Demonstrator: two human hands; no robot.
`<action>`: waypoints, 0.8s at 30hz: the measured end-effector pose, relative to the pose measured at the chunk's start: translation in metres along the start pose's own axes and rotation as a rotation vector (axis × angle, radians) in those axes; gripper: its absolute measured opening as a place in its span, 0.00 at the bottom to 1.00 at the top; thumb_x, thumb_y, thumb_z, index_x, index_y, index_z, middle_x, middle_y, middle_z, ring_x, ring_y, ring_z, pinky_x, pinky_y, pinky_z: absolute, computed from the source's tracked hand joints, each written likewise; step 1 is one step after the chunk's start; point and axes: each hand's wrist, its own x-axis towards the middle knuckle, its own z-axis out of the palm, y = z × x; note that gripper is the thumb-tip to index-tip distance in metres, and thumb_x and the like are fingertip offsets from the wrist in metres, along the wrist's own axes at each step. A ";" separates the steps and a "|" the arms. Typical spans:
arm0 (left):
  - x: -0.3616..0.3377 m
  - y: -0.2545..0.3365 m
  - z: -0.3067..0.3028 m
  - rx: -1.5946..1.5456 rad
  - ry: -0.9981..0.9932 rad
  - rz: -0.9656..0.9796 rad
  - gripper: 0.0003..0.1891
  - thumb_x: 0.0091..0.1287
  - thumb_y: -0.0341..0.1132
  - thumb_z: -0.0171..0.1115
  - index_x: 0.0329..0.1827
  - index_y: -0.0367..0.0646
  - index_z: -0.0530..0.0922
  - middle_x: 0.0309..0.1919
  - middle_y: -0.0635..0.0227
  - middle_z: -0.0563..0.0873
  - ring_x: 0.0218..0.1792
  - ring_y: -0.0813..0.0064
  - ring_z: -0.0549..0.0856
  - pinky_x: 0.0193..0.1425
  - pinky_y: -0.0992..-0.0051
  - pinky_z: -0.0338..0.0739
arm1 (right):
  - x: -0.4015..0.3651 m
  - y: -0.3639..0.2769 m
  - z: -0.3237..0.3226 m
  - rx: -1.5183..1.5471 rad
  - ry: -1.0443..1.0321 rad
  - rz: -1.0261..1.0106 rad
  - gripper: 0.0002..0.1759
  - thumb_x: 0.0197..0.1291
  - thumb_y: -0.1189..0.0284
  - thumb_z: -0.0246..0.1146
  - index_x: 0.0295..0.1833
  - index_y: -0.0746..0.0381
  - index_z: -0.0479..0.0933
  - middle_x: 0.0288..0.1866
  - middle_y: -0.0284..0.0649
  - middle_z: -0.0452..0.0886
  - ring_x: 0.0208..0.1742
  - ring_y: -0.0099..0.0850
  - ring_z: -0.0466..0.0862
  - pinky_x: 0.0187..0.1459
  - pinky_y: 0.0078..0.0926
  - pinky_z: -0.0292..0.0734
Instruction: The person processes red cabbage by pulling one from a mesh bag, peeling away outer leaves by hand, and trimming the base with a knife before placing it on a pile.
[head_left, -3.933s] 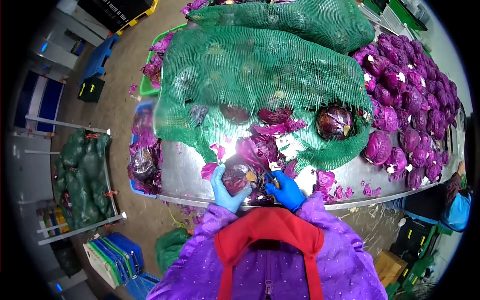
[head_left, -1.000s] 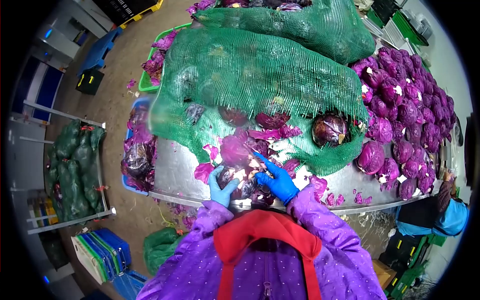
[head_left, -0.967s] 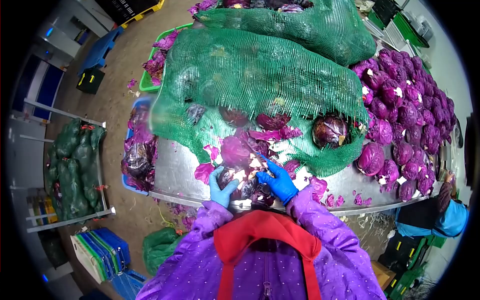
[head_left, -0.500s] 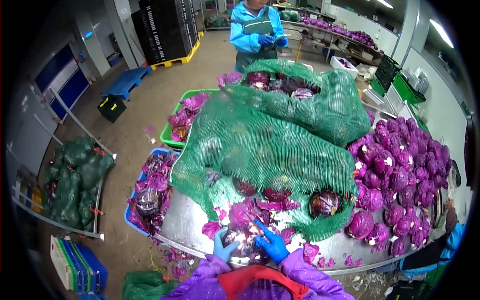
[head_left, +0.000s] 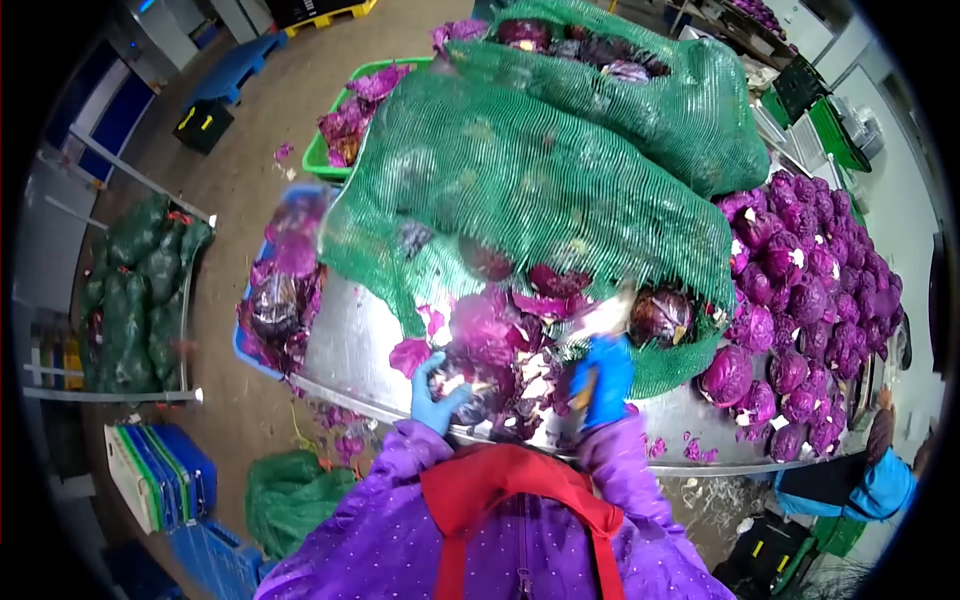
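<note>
My left hand [head_left: 437, 398], in a light blue glove, curves its fingers and thumb round the left side of a red cabbage [head_left: 482, 390] at the table's near edge. To the right, my right hand [head_left: 606, 380] wears a darker blue glove and is smeared by motion. It is closed on what looks like a knife [head_left: 583, 390]; a brownish handle-like end shows below, and a pale blur lies above the hand. Loose purple leaves [head_left: 490, 320] lie beyond the held cabbage. A green mesh sack [head_left: 520, 200] with cabbages inside lies farther back, a dark cabbage [head_left: 660, 317] at its opening.
Trimmed cabbages [head_left: 800, 300] are heaped on the right of the metal table [head_left: 345, 345]. A blue crate [head_left: 243, 345] and a green crate [head_left: 318, 150] hold leaves at left. Another mesh sack [head_left: 700, 120] lies behind. At right, a person's blue sleeve [head_left: 885, 485] shows.
My view has tilted down, so the table sits higher. My right hand has moved right, away from the cabbage, while my left stays on it. The co-worker at the back has left view.
</note>
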 end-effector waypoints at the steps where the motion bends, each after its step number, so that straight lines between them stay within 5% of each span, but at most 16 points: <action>1: 0.000 -0.007 -0.006 -0.083 -0.025 0.001 0.34 0.53 0.30 0.72 0.62 0.40 0.64 0.59 0.62 0.71 0.59 0.70 0.70 0.65 0.70 0.64 | 0.003 -0.037 0.010 -0.060 -0.032 -0.218 0.07 0.65 0.69 0.56 0.44 0.60 0.73 0.16 0.30 0.70 0.11 0.21 0.69 0.12 0.20 0.61; 3: 0.002 0.004 -0.008 -0.081 -0.034 -0.034 0.32 0.56 0.30 0.69 0.63 0.39 0.63 0.58 0.61 0.71 0.59 0.70 0.70 0.66 0.70 0.64 | 0.017 -0.063 -0.010 -0.330 -0.062 -0.155 0.19 0.66 0.67 0.57 0.59 0.63 0.69 0.21 0.31 0.75 0.12 0.15 0.67 0.12 0.17 0.59; 4: 0.000 0.011 -0.003 -0.112 -0.030 -0.069 0.32 0.57 0.31 0.68 0.63 0.39 0.63 0.59 0.60 0.70 0.60 0.70 0.69 0.66 0.71 0.63 | 0.007 -0.077 0.004 -0.495 -0.077 -0.164 0.28 0.63 0.70 0.60 0.68 0.63 0.62 0.28 0.35 0.78 0.19 0.17 0.73 0.18 0.16 0.67; 6: 0.000 0.002 0.003 -0.195 -0.001 -0.147 0.32 0.59 0.32 0.66 0.65 0.40 0.62 0.60 0.60 0.68 0.61 0.69 0.68 0.68 0.70 0.61 | 0.020 -0.028 -0.015 -0.623 -0.168 -0.431 0.36 0.61 0.73 0.62 0.72 0.62 0.55 0.38 0.39 0.79 0.29 0.21 0.79 0.29 0.18 0.75; 7: -0.003 0.014 0.013 -0.245 0.016 -0.181 0.32 0.60 0.32 0.66 0.65 0.40 0.61 0.61 0.60 0.68 0.62 0.68 0.67 0.68 0.70 0.60 | 0.008 -0.022 -0.012 -0.713 -0.176 -0.260 0.38 0.58 0.76 0.64 0.72 0.62 0.55 0.43 0.41 0.78 0.35 0.27 0.81 0.39 0.22 0.79; 9: -0.008 0.004 0.015 -0.233 0.036 -0.219 0.33 0.60 0.32 0.65 0.67 0.40 0.60 0.64 0.59 0.64 0.64 0.67 0.64 0.70 0.69 0.56 | -0.023 -0.001 0.019 -0.483 -0.218 -0.088 0.32 0.58 0.77 0.64 0.67 0.65 0.60 0.46 0.43 0.77 0.38 0.29 0.82 0.40 0.25 0.80; 12: -0.013 0.013 0.018 0.019 -0.016 -0.081 0.37 0.56 0.34 0.70 0.67 0.41 0.59 0.64 0.57 0.61 0.65 0.65 0.63 0.71 0.68 0.55 | -0.036 0.023 0.044 -0.647 -0.392 0.085 0.25 0.57 0.70 0.66 0.59 0.67 0.69 0.43 0.43 0.78 0.35 0.29 0.83 0.33 0.24 0.80; 18: -0.013 0.010 0.018 0.188 -0.039 -0.056 0.44 0.50 0.37 0.75 0.68 0.39 0.58 0.61 0.55 0.62 0.63 0.62 0.64 0.70 0.66 0.57 | -0.022 0.033 0.042 -0.797 -0.517 0.103 0.21 0.54 0.65 0.65 0.50 0.67 0.75 0.31 0.43 0.80 0.31 0.30 0.83 0.32 0.29 0.79; 19: -0.012 0.009 0.020 0.133 -0.051 -0.056 0.45 0.49 0.36 0.76 0.68 0.39 0.58 0.61 0.55 0.63 0.63 0.62 0.65 0.70 0.66 0.57 | -0.018 0.039 0.037 -0.932 -0.493 0.076 0.19 0.52 0.63 0.65 0.43 0.66 0.76 0.30 0.48 0.80 0.32 0.39 0.84 0.34 0.36 0.77; 24: -0.013 -0.001 0.025 -0.024 -0.087 -0.043 0.48 0.44 0.36 0.79 0.67 0.38 0.58 0.61 0.56 0.65 0.63 0.63 0.66 0.69 0.66 0.58 | -0.022 0.040 0.046 -1.284 -0.418 -0.165 0.15 0.50 0.65 0.62 0.38 0.64 0.74 0.34 0.56 0.79 0.36 0.54 0.80 0.36 0.46 0.75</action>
